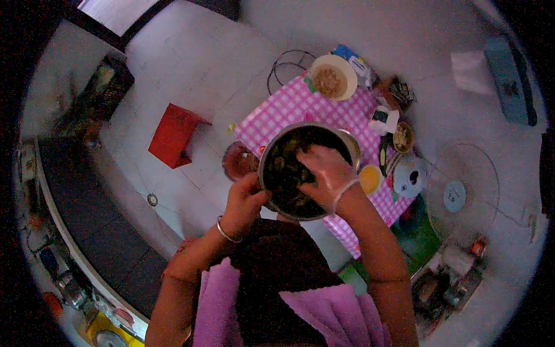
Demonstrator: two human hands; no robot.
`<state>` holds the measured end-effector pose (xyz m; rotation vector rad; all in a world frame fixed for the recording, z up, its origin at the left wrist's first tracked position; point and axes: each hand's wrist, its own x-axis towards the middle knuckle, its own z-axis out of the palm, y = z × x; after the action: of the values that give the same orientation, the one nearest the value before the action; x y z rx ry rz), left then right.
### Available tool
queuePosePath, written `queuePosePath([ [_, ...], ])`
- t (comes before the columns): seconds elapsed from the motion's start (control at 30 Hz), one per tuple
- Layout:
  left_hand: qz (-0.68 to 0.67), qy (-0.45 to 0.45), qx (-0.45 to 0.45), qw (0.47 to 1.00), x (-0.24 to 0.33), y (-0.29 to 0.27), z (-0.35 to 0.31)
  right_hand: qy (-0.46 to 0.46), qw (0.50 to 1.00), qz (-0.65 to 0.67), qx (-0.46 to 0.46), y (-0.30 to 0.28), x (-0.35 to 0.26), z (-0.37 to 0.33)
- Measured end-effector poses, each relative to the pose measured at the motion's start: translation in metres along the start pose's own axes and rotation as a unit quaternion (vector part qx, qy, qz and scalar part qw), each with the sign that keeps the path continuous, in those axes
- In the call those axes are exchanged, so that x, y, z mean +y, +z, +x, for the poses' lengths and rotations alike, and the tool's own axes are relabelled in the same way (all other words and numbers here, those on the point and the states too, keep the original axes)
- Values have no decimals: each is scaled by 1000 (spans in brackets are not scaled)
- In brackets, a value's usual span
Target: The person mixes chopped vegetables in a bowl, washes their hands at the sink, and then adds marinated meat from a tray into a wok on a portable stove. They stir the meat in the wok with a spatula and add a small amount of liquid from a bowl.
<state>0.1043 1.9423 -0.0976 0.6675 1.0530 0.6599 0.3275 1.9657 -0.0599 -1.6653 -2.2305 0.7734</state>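
A round metal pot (267, 199) with dark, chunky food (284, 168) inside is held over the near side of a small table. My left hand (247, 199) grips the pot's left rim, thumb over the edge. A thin clear glove appears to cover my right hand (330, 174), which reaches into the pot from the right. Its thumb and forefinger are spread apart over the food; the other fingertips are hard to make out. Just left of the pot, a reddish bowl (231, 165) is partly covered by it. A yellow-filled cup (370, 179) stands near my right wrist.
The pink checked tablecloth (283, 103) carries a cream bowl of pale food (329, 81) and a smaller bowl (403, 137). A white rounded container (409, 176) is at the right, beside a large mesh dome (462, 191). A red stool (173, 136) stands on the tiled floor.
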Motion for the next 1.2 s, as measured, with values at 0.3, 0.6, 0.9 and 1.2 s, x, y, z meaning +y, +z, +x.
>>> queuePosePath([
  [0.3,0,11,37,999,-22,-8,10,-25,962,-239,-126,43,-21,4],
  [0.6,-9,18,30,999,-21,-5,0,170,983,44,-55,35,29,-6],
  [0.9,-18,17,28,999,-28,-15,-4,65,972,-215,-72,69,-39,-12],
  [1.2,-79,44,43,995,-44,-18,2,64,994,-39,84,53,18,-9],
])
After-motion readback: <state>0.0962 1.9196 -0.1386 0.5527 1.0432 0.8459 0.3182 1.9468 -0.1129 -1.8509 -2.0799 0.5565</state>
